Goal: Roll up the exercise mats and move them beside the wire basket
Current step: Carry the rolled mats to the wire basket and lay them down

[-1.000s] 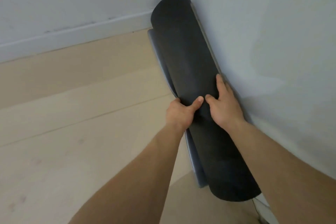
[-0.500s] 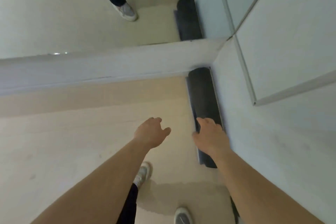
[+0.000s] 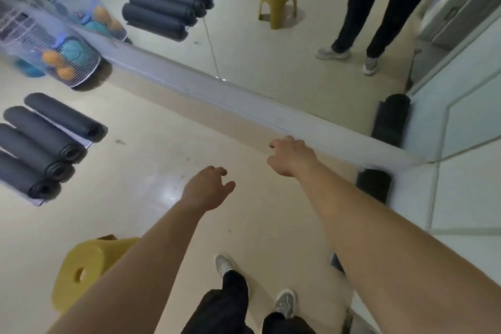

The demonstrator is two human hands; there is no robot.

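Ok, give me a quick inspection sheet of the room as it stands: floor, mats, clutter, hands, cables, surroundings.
Surface: pale floor, a few dark scuffs.
Job's things: four rolled mats lie side by side on the floor near the wire basket; a fifth rolled mat lies apart from them in the right-hand corner.
Clutter: yellow stool at lower left; orange and teal balls in the basket.
Hands: left hand and right hand both hold nothing, fingers loosely curled, above the floor.
Cables: nothing seen.
Surroundings: wall mirror above a white skirting, reflecting mats, stool and the person's legs.
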